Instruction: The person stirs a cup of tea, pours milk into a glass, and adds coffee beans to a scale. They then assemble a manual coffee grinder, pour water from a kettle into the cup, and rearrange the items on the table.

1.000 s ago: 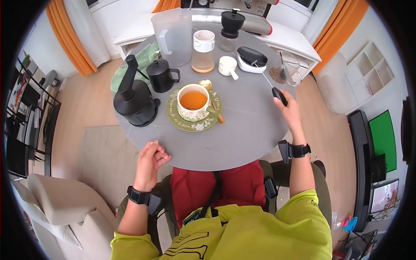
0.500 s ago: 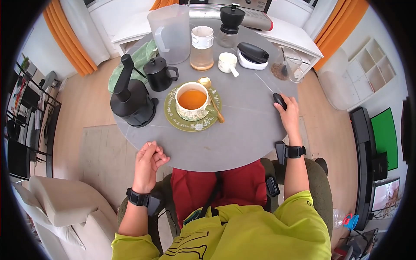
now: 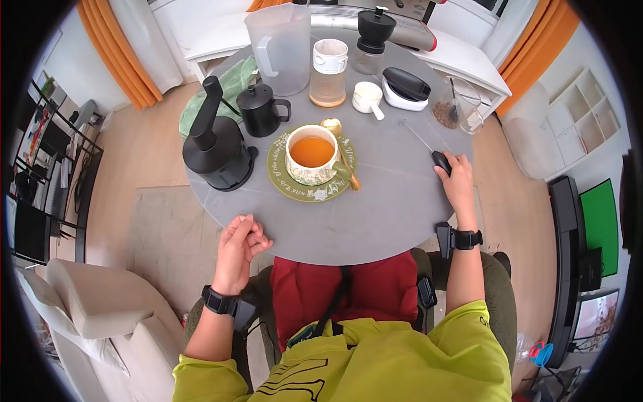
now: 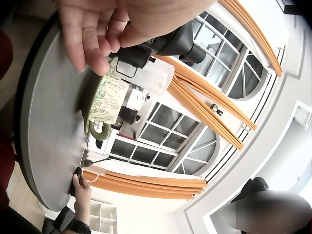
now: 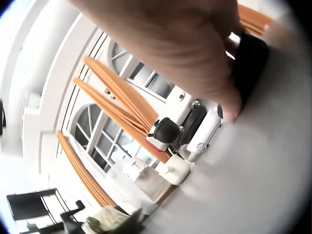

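Observation:
My right hand (image 3: 459, 182) grips the black handle of a milk frother (image 3: 441, 161) low at the table's right side. Its thin metal shaft points away and left, the whisk end close over the tabletop. In the right wrist view, the handle (image 5: 251, 68) shows dark and blurred beside the thumb. My left hand (image 3: 241, 242) hangs loosely curled and holds nothing at the front left table edge. Nearest to it are a black crank-handled canister (image 3: 218, 157) and a patterned cup (image 3: 311, 173) of orange-brown liquid. The cup stands on a green saucer (image 3: 280, 181) with a gold spoon (image 3: 353, 175).
Farther back on the grey round table (image 3: 375, 221) stand a black lidded pitcher (image 3: 260, 115), a frosted jug (image 3: 291, 60), a white-collared glass jar (image 3: 328, 84), a small white cup (image 3: 365, 96), a black-and-white device (image 3: 406, 90), a grinder (image 3: 375, 30) and a glass mug (image 3: 447, 115).
The frother's whisk end has come down from in front of the black-and-white device to the tabletop, still in my right hand. My left hand keeps its pose; the head view has shifted slightly.

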A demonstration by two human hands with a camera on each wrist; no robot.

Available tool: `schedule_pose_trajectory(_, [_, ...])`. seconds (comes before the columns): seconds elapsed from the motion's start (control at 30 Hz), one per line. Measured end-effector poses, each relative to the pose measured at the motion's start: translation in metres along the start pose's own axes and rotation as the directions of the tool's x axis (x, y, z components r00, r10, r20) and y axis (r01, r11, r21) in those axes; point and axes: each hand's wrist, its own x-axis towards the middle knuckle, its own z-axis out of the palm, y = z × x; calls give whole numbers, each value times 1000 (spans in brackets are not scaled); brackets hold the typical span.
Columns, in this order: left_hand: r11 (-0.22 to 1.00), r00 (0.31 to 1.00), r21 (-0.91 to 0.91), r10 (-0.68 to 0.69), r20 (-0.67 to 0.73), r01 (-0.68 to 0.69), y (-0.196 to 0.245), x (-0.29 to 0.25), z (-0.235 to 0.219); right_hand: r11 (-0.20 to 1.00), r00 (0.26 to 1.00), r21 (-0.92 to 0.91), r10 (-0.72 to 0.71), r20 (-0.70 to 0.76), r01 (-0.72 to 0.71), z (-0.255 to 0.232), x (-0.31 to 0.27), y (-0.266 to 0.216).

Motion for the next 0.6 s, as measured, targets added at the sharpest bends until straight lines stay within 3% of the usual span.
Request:
schedule_pose_trajectory(0.07, [1000,1000,-8,2,-7,-2,0,-1,1,999,1000,-37,-2,24,3,-2,4,-2])
schedule_pose_trajectory(0.13, [1000,1000,-3,-3,-20,3,1,-1,2,983,988,-133,-137,-64,128,-5,11,-4])
schedule_pose_trajectory(0.17, [1000,1000,-6,-2,-19,2,0,0,1,982,988,-135,-140,-65,130,-10,21,-15])
schedule_pose_trajectory(0.2, [1000,1000,-12,0,-11,0,-1,0,0,980,995,171,-91,-42,96,-19,34,-36])
schedule_pose_trajectory(0.23, [1000,1000,-16,2,-4,-2,-2,1,-1,885,999,463,-50,-6,47,-21,45,-53])
schedule_pose_trajectory(0.27, [1000,1000,-15,3,1,-3,-3,1,0,886,999,461,-46,-10,46,-16,53,-63])
schedule_pose_trajectory(0.33, [1000,1000,-14,10,-11,-10,-1,0,0,515,941,795,81,327,-321,-2,65,-79])
schedule_pose_trajectory(0.37, [1000,1000,-15,16,-13,-17,-1,0,0,514,943,798,75,324,-315,6,68,-84])
schedule_pose_trajectory(0.43, [1000,1000,-26,11,-13,-11,-1,0,0,383,832,754,74,550,-533,24,74,-90])
schedule_pose_trajectory(0.47, [999,1000,-30,20,-16,-20,-1,0,-1,386,835,758,65,547,-526,32,76,-91])
schedule_pose_trajectory(0.53, [999,1000,-29,14,5,-14,-3,1,-3,158,716,712,-41,697,-684,48,82,-89])
schedule_pose_trajectory(0.57, [999,1000,-34,21,3,-21,-3,1,-3,85,666,671,-81,742,-737,54,86,-91])
schedule_pose_trajectory(0.6, [999,1000,-32,16,4,-16,-3,1,-3,92,668,673,-85,739,-734,60,89,-90])
